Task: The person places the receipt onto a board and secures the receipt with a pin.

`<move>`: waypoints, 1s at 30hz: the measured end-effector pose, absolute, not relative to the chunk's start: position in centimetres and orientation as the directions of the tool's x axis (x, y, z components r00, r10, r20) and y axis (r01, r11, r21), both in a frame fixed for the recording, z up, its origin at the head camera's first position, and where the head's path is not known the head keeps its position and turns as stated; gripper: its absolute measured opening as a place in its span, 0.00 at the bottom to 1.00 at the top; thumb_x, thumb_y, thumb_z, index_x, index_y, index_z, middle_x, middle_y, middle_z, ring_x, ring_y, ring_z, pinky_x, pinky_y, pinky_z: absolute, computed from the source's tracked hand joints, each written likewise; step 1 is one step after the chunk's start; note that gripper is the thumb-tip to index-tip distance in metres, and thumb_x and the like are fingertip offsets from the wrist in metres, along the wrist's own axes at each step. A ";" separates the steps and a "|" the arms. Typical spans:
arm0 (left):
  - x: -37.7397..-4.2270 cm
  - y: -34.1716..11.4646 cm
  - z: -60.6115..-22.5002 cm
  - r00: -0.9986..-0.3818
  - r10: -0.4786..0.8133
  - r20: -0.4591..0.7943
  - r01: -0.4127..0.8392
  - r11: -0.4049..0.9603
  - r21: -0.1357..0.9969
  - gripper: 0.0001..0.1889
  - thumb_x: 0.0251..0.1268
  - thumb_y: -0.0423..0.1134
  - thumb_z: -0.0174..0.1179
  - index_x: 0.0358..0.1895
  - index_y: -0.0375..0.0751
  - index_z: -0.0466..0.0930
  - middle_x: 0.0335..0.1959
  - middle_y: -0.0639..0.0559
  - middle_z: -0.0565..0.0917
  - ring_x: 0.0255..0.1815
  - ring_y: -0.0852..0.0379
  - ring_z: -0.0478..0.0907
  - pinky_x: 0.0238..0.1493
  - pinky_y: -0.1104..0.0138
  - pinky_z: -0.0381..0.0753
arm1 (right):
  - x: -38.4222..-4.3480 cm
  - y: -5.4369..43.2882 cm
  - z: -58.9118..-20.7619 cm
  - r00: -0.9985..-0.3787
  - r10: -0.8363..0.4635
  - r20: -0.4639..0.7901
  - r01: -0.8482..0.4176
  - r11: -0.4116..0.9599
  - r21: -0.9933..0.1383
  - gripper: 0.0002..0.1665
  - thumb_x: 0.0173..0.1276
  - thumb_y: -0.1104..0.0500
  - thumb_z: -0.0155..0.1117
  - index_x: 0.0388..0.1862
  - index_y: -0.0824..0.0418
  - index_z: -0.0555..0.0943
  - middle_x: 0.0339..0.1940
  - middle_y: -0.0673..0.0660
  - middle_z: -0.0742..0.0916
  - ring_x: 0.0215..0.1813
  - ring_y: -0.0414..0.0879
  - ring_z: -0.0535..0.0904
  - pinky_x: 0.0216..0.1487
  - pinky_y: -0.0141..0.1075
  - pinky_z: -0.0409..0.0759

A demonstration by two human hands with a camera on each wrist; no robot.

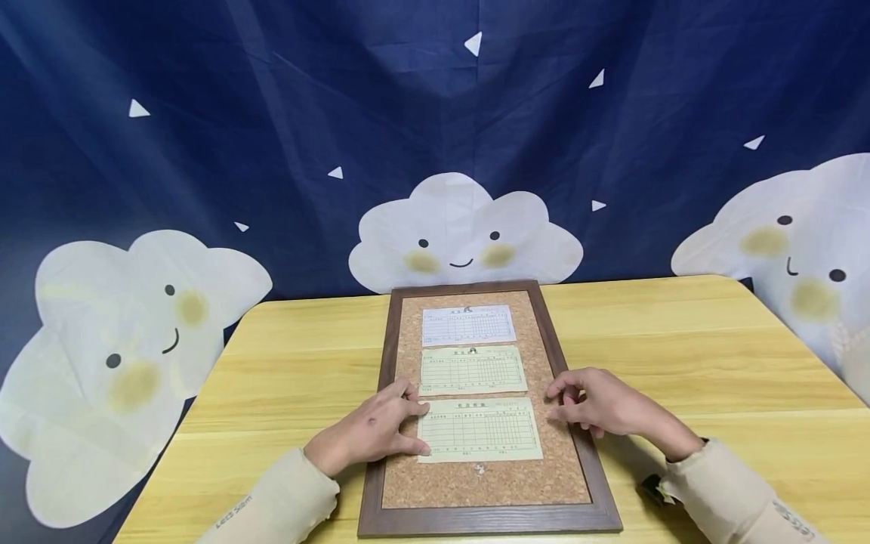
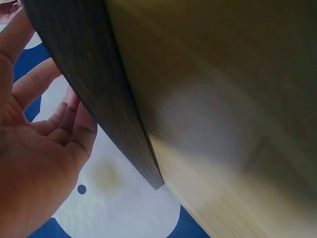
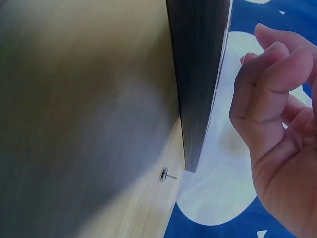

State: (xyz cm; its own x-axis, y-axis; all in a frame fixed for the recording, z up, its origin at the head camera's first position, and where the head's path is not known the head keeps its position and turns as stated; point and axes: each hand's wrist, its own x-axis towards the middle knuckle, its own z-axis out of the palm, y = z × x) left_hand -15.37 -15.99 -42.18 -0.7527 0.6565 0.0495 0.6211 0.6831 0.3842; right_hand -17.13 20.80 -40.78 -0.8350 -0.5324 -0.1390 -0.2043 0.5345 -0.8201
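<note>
A framed cork board [image 1: 489, 520] lies on the table with three printed form slips in a column. The top slip [image 1: 469, 326] is white; the middle slip [image 1: 472, 372] and bottom slip [image 1: 479, 434] are pale yellow-green. My left hand [image 1: 376, 425] touches the bottom slip's left edge with thumb and fingertips spread. My right hand [image 1: 601, 404] hovers beside its right edge, fingers loosely bent, with nothing visible between them. Small pins show at the top edges of the upper slips. Another small shiny pin [image 1: 479, 470] is on the cork below the bottom slip.
On the wooden table [image 1: 292, 355], a thumbtack [image 3: 164, 174] lies near the board's side in the right wrist view. Something small and dark [image 1: 654, 489] lies by the right sleeve. A blue curtain [image 1: 435, 98] with clouds hangs behind.
</note>
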 end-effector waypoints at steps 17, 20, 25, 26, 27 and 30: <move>-15.4 -16.0 -42.0 -0.764 0.645 0.026 0.599 0.693 0.402 0.32 0.54 0.50 0.75 0.57 0.30 0.82 0.46 0.54 0.71 0.41 0.62 0.69 0.47 0.67 0.77 | -17.2 22.1 -40.6 -0.843 -0.523 -0.124 -0.217 0.542 -0.812 0.14 0.64 0.60 0.73 0.45 0.66 0.82 0.21 0.51 0.77 0.15 0.39 0.70 0.13 0.35 0.74; -15.4 -16.0 -42.0 -0.764 0.645 0.024 0.599 0.695 0.399 0.32 0.54 0.50 0.75 0.57 0.30 0.82 0.46 0.54 0.70 0.41 0.62 0.68 0.46 0.67 0.77 | -17.2 22.4 -40.6 -0.845 -0.519 -0.128 -0.215 0.549 -0.808 0.14 0.65 0.62 0.71 0.45 0.67 0.81 0.22 0.51 0.78 0.15 0.39 0.70 0.14 0.36 0.74; -15.3 -16.0 -42.0 -0.764 0.645 0.021 0.598 0.695 0.399 0.32 0.54 0.50 0.75 0.57 0.30 0.82 0.46 0.54 0.70 0.40 0.62 0.68 0.46 0.67 0.77 | -17.1 22.9 -40.6 -0.850 -0.510 -0.134 -0.199 0.544 -0.815 0.15 0.64 0.64 0.70 0.47 0.68 0.80 0.23 0.52 0.77 0.15 0.38 0.69 0.14 0.35 0.74; -15.3 -15.9 -42.0 -0.764 0.645 0.022 0.598 0.695 0.399 0.32 0.54 0.50 0.75 0.57 0.30 0.82 0.46 0.54 0.71 0.40 0.62 0.68 0.47 0.67 0.77 | -17.1 23.0 -40.5 -0.852 -0.506 -0.135 -0.193 0.543 -0.818 0.15 0.64 0.64 0.71 0.47 0.68 0.80 0.24 0.52 0.77 0.15 0.38 0.69 0.14 0.35 0.73; -15.4 -15.9 -42.0 -0.764 0.645 0.022 0.598 0.695 0.399 0.32 0.54 0.50 0.75 0.57 0.30 0.82 0.46 0.54 0.71 0.40 0.62 0.68 0.47 0.67 0.77 | -17.1 23.1 -40.5 -0.853 -0.503 -0.138 -0.186 0.541 -0.820 0.15 0.64 0.64 0.71 0.47 0.68 0.80 0.24 0.52 0.77 0.16 0.38 0.68 0.14 0.34 0.73; -15.4 -15.9 -42.0 -0.764 0.645 0.022 0.598 0.695 0.398 0.32 0.54 0.50 0.75 0.57 0.30 0.82 0.46 0.53 0.71 0.41 0.61 0.68 0.47 0.67 0.77 | -17.1 23.3 -40.5 -0.858 -0.493 -0.148 -0.166 0.536 -0.828 0.15 0.64 0.65 0.70 0.48 0.69 0.80 0.25 0.53 0.77 0.17 0.38 0.68 0.14 0.33 0.72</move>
